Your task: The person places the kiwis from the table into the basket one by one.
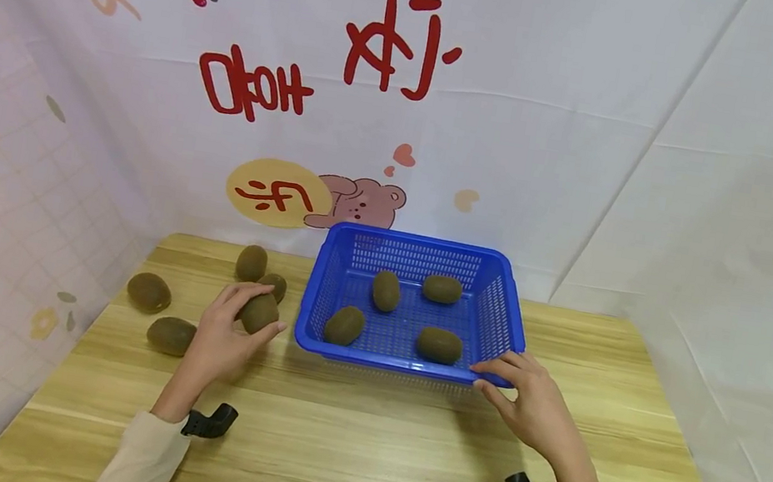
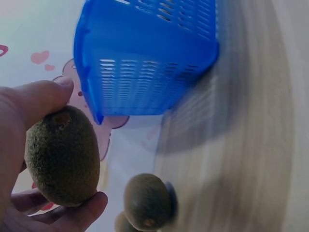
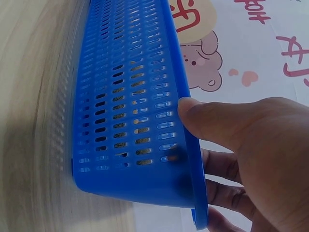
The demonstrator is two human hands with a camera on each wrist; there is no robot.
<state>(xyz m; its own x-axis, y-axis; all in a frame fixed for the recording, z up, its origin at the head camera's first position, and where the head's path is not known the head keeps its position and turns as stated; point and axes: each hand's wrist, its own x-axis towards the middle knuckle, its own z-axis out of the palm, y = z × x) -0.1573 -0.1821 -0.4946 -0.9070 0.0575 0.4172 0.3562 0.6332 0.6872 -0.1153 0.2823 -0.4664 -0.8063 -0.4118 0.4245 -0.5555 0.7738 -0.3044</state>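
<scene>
My left hand [image 1: 222,341] pinches a brown fuzzy kiwi [image 2: 63,157] between thumb and fingers, left of the blue basket [image 1: 368,359]. In the left wrist view the kiwi looks raised off the table. My right hand [image 1: 534,401] grips the basket's near right corner, thumb outside the rim [image 3: 186,130] and fingers over the inner side. Inside the basket lie several kiwis, among them one at the front left [image 1: 344,325] and one at the front right [image 1: 439,345].
More kiwis lie on the wooden table [image 1: 367,457] left of the basket: one at the back [image 1: 251,263], one partly hidden behind the held one [image 1: 274,287], one far left [image 1: 149,293], and one beside my left wrist [image 1: 171,335]. A printed white cloth [image 1: 536,62] hangs behind.
</scene>
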